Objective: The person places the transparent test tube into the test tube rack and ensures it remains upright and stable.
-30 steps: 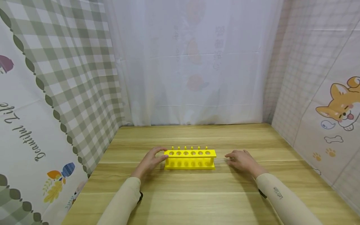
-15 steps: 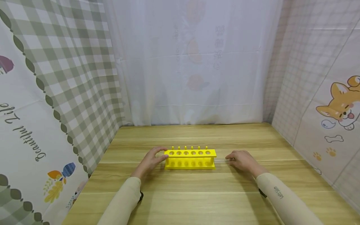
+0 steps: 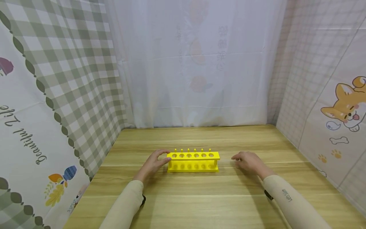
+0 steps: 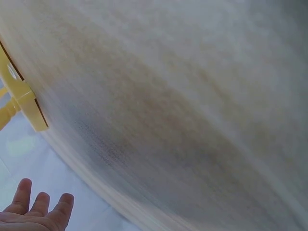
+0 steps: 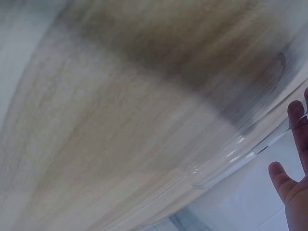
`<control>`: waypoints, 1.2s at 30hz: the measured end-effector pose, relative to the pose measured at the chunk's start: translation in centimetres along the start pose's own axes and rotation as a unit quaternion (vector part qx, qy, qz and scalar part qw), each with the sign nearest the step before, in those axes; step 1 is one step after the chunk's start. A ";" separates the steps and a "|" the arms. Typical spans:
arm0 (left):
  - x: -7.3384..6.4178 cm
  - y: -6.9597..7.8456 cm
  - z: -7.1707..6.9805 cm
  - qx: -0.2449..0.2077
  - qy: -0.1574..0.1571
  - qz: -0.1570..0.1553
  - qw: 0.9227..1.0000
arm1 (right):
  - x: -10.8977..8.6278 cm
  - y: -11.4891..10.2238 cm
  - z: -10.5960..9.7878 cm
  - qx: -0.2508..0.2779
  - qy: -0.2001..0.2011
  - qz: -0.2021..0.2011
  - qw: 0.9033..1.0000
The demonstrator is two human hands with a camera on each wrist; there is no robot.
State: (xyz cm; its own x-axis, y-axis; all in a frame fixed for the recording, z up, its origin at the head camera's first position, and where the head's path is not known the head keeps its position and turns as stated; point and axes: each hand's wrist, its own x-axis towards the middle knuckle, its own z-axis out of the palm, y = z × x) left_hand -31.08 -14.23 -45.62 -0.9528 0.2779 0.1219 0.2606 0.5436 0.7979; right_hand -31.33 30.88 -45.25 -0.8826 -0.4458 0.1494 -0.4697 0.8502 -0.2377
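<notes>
A yellow test tube rack [image 3: 193, 156] stands upright on the table in the head view, with a row of round holes and several pegs behind. My left hand [image 3: 154, 163] holds its left end, thumb at the front of the top plate and index finger behind. In the left wrist view, the other fingers [image 4: 39, 204] are spread and free of the rack [image 4: 21, 96]. To the right of the rack, my right hand [image 3: 248, 162] holds a clear test tube [image 5: 240, 156], seen in the right wrist view beside the fingers [image 5: 297, 127]. Its pinching fingertips are hidden there.
The wooden table [image 3: 194, 197] reaches back to a white curtain [image 3: 197, 79]. A checked cloth [image 3: 83, 63] hangs on the left, and a cloth with a cartoon dog [image 3: 346, 108] on the right.
My right hand has moved slightly right, away from the rack. The clear streak between rack and hand no longer shows in the head view. My left hand and the rack have stayed put.
</notes>
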 end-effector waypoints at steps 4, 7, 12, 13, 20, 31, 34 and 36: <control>-0.1 0.0 0.0 -0.003 0.000 -0.001 1.000 | 0.1 0.0 -0.2 0.016 -0.002 0.014 1.000; -0.1 -0.1 0.0 -0.003 0.000 0.003 1.000 | 0.2 -0.2 -0.3 0.024 -0.004 0.020 1.000; -0.1 -0.1 -0.1 -0.004 0.000 0.003 1.000 | 0.5 -0.6 -0.4 0.036 0.004 0.025 0.999; -0.1 -0.1 0.0 -0.005 0.000 0.002 1.000 | 0.5 -0.7 -0.4 0.041 0.008 0.029 0.999; -0.2 0.1 0.0 -0.010 -0.002 -0.002 1.000 | 0.7 -1.2 -0.6 0.065 0.036 0.037 0.997; -0.1 0.1 -0.1 -0.012 -0.003 -0.001 1.000 | 1.5 -2.6 -1.3 0.120 0.096 0.063 0.986; -0.1 0.2 -0.1 -0.010 -0.003 -0.005 1.000 | 1.6 -2.9 -1.3 0.137 0.106 0.063 0.983; -0.1 0.2 0.0 -0.009 -0.005 -0.009 1.000 | 1.6 -3.2 -1.2 0.152 0.109 0.068 0.980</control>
State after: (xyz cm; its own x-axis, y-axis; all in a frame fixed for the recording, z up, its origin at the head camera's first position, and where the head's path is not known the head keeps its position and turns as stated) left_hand -30.89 -14.20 -45.45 -0.9556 0.2763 0.1022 0.2411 0.5345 0.8100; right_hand -31.21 27.78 -43.09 -0.9271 -0.2359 0.2912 -0.3627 0.7602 -0.5390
